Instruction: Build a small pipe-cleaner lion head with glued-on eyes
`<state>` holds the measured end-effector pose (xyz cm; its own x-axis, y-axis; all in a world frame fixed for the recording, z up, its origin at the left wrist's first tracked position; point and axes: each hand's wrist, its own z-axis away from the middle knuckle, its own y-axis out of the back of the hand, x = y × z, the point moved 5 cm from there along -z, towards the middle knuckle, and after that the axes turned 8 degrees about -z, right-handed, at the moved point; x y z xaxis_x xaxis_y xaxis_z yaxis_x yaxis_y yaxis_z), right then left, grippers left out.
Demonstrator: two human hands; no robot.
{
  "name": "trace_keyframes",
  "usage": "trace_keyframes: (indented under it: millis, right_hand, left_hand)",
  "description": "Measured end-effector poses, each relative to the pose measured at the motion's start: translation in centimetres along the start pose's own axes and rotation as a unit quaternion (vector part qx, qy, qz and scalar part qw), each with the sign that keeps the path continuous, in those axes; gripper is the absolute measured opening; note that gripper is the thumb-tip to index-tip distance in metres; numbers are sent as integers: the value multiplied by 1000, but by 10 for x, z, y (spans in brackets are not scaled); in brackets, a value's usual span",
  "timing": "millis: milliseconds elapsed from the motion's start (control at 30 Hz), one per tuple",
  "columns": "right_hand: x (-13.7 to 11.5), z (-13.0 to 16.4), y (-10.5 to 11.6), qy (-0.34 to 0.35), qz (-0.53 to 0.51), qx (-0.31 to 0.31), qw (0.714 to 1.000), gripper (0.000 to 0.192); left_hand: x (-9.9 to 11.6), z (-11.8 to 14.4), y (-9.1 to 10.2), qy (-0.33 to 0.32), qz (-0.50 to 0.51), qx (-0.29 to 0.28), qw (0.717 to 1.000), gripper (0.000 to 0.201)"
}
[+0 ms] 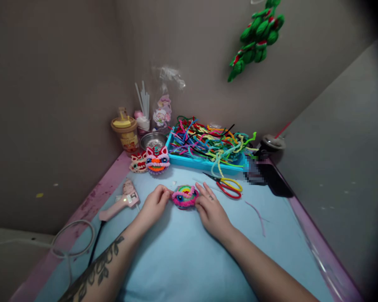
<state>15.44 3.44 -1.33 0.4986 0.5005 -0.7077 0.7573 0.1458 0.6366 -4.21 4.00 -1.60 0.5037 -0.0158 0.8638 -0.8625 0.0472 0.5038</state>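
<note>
Left hand (pixel 153 205): curled against the left side of the pipe-cleaner piece (pixel 185 196), fingertips pinching its edge.
Right hand (pixel 211 209): laid flatter, fingers pressed on the right side of the same piece, gripping it from that flank.
Pipe-cleaner piece: small, round, fuzzy; pink rim, rainbow bands on top, a blue eye-like spot on the front; resting on the light blue surface (pixel 182 260), between both hands, near the middle.
Step in hand: judged as shaping or steadying the piece, both hands squeezing it from opposite sides; no tool held.
Next move calls for: likely a light, even grip so the coils keep their form, with one hand free to reach for material or a tool.
Glue gun (pixel 121 203): pink, lying left of the left hand, apart from it, cable trailing toward the near edge.
Scissors (pixel 228 186): red and yellow handles, just beyond the right hand, not touched.
Blue tray (pixel 204 163): at the back, heaped with pipe cleaners of many colours.
Finished lion heads (pixel 151 161): two, side by side, left of the tray.
Loose purple strand (pixel 258 216): on the surface, right of the right hand.
</note>
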Motion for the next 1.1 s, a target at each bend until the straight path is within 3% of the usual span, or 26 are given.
trace_keyframes:
  millis: [167,333,600,767,933,1100]
  right_hand:
    - [9,1,17,-7,-17,37,999,15]
    - [6,2,27,-31,-55,85,994,13]
    - [3,6,21,-27,-77,94,992,10]
    - [-2,7,17,-6,-86,86,993,9]
    - [-4,7,15,-3,-101,81,992,10]
    - [-6,6,18,9,-109,85,990,9]
  left_hand:
    - [4,2,4,16,-17,9,1000,19]
    - [8,6,4,30,54,8,998,17]
    - [6,7,1,33,85,22,996,21]
    - [9,10,-3,-12,-22,69,997,14]
    - [18,14,-11,-88,-173,87,977,5]
    - [17,13,-16,-119,-228,106,961,3]
